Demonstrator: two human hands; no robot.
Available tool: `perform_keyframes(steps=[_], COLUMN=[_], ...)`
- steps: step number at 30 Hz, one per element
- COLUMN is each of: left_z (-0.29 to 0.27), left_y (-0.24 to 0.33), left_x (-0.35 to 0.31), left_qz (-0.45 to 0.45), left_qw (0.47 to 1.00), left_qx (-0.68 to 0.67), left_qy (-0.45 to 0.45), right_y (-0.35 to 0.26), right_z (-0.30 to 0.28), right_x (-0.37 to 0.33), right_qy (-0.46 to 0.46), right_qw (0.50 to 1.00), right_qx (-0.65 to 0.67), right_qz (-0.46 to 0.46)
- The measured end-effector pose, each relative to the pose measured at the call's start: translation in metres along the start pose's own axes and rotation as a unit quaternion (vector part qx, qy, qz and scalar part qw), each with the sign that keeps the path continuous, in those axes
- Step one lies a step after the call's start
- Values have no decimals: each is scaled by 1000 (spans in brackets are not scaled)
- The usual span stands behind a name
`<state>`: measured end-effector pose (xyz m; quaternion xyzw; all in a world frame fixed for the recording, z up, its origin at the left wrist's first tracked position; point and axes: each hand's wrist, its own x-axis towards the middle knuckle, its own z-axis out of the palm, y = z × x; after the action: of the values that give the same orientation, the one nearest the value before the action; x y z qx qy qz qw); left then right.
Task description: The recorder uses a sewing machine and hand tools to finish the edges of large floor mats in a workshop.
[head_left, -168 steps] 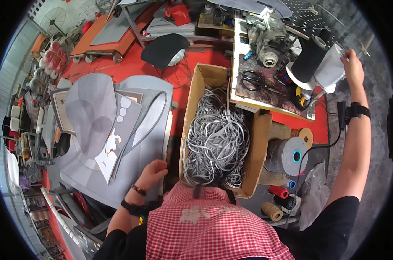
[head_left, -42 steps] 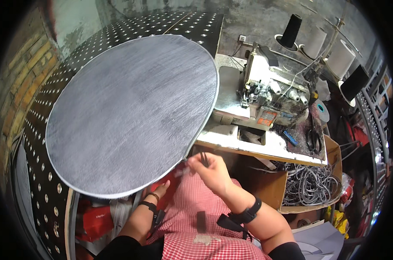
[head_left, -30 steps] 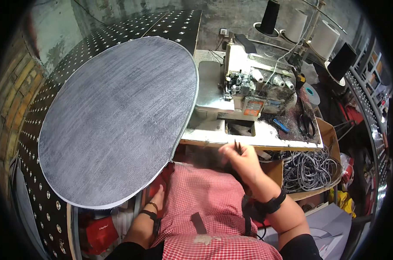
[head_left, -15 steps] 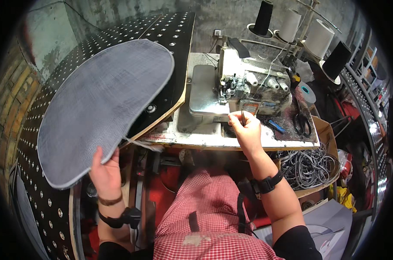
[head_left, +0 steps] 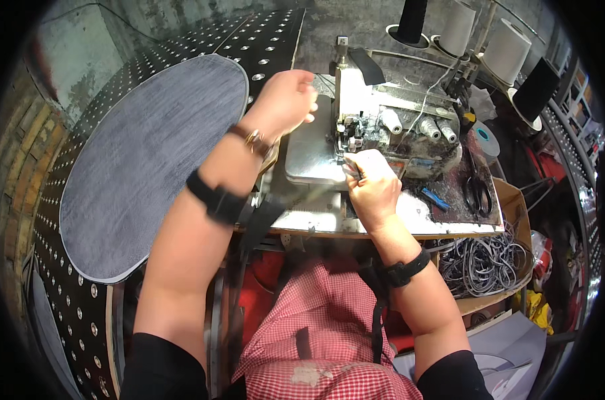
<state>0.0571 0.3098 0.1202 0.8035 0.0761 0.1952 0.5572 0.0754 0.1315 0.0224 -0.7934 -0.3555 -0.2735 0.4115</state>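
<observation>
A big grey oval fabric panel with a pale bound edge lies on the studded black table at the left. My left hand is raised between that panel and the sewing machine, behind the smooth metal work plate. Its fingers are loosely bent and apart, and I see nothing in them. At the plate's front right corner, just below the needle area, my right hand is closed. A slim dark tool, perhaps tweezers, shows partly between its fingers; most of it is hidden.
Black and white thread cones stand behind the machine. Black scissors and a small blue tool lie on the right of the worktop. Below, a cardboard box holds tangled grey strips. The black table borders the worktop.
My left hand has let go of the grey panel and moved up and right toward the machine. The panel now lies flatter. My right hand stays near the plate, its fingers curled more tightly.
</observation>
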Motion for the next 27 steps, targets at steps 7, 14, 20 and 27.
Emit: perform_keyframes(steps=[7,14,20,27], left_z=[23,27,16,23], left_y=[-11,-50,-27,-57], left_x=[70,119,89,20], left_qz=[7,10,15,27], left_qw=[996,949,991,953], left_qx=[83,279,112,294], left_qy=[38,145,71,-67], right_y=[12,7,15,26], right_z=[3,13,-18,-18], right_x=[-1,-2,22,27], right_qy=[-1,-16,58,65], right_qw=[999,990,987,971], right_qx=[-31,-11,-23,-102], right_qz=[-21,-139,-151,-208])
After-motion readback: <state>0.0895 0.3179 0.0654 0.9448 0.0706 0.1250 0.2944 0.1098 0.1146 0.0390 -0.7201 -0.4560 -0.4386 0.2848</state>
